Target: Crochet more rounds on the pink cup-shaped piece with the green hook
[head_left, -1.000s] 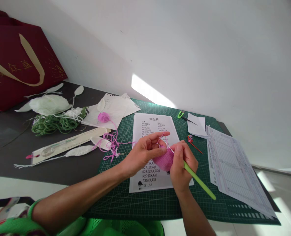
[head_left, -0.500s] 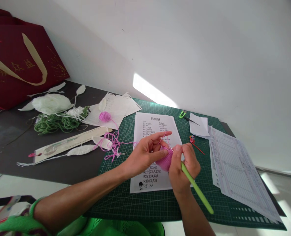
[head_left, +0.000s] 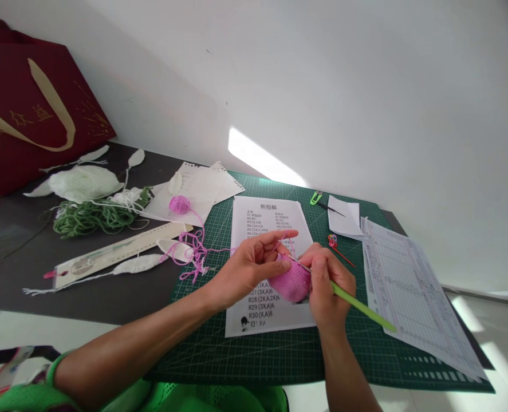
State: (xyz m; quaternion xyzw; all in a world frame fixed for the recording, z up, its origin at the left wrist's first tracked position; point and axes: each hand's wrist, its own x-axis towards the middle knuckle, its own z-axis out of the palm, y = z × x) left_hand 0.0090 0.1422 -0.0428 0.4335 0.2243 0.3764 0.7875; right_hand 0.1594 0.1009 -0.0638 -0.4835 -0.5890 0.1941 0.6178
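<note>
Between my hands is a rounded pink crochet piece [head_left: 291, 281], held over a printed pattern sheet [head_left: 260, 320]. My left hand [head_left: 258, 260] pinches its upper left edge, with the index finger stretched out and pink yarn looped over it. In my right hand [head_left: 333, 280] is a crochet hook [head_left: 363, 309] with a lime-green handle. Its metal shaft points left and touches the top edge of the piece. From my left hand the yarn runs left to a loose pink tangle [head_left: 197, 257] and a small pink ball [head_left: 180, 204].
A green cutting mat [head_left: 279, 360] lies under the sheet. Leftward are a ruler [head_left: 120, 254], green yarn [head_left: 94, 218], white yarn [head_left: 86, 183], white crocheted leaves [head_left: 137, 264] and a red bag [head_left: 34, 114]. Rightward are stitch markers [head_left: 332, 240], a green clip [head_left: 316, 198] and lined papers [head_left: 412, 292].
My right hand has turned and moved slightly right. The hook's handle now lies flatter, its end farther right and higher, and more of the pink piece shows.
</note>
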